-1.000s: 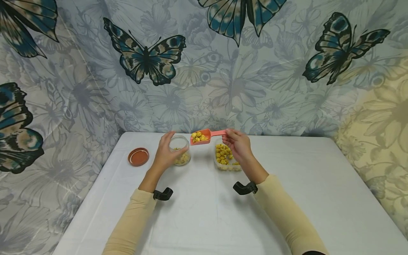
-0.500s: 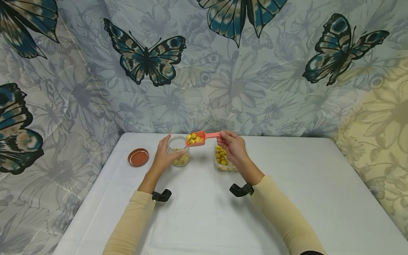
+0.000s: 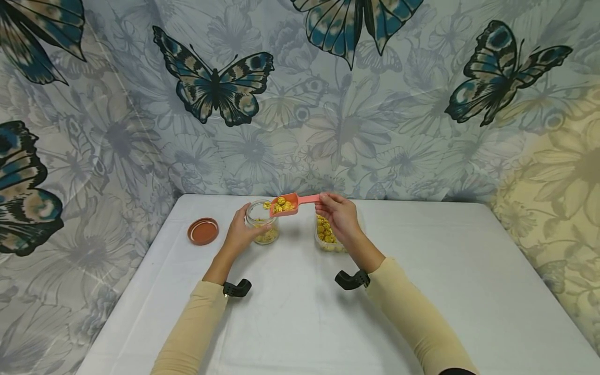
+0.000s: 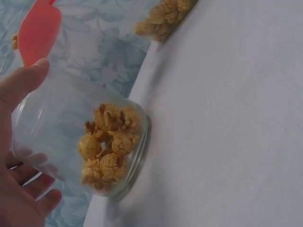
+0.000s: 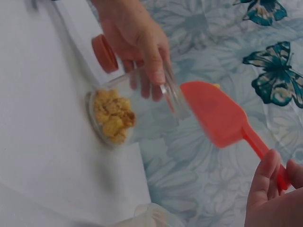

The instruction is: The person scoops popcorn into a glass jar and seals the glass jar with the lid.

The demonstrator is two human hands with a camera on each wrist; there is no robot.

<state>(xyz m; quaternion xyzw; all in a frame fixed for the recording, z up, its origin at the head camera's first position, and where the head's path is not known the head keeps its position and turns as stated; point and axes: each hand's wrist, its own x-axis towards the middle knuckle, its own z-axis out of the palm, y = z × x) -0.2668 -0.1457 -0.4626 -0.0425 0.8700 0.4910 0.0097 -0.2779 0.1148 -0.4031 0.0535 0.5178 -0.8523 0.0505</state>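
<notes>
A glass jar (image 4: 64, 106) stands upright on the table with several caramel popcorn pieces (image 4: 111, 146) at its bottom. My left hand (image 3: 241, 232) holds it, thumb on the near side and fingers around the far side. Between thumb and fingers of my right hand (image 3: 341, 217) is the handle of a coral-red scoop (image 5: 215, 113). The scoop carries yellow popcorn (image 3: 283, 205), and its front lip is over the right side of the jar's mouth. One piece is at the lip, above the opening. Below my right hand sits a clear plastic container (image 3: 329, 247) of popcorn, partly hidden by that hand.
A brown-red round lid (image 3: 203, 231) lies on the table left of the jar. White cloth covers the table (image 3: 300, 323), whose back edge meets a butterfly-patterned backdrop (image 3: 300, 130). Black camera mounts (image 3: 352, 279) are strapped to both wrists.
My right hand has moved left with the scoop, bringing its lip from beside the jar to over its mouth. Popcorn has shifted toward the lip. My left hand stays at the jar.
</notes>
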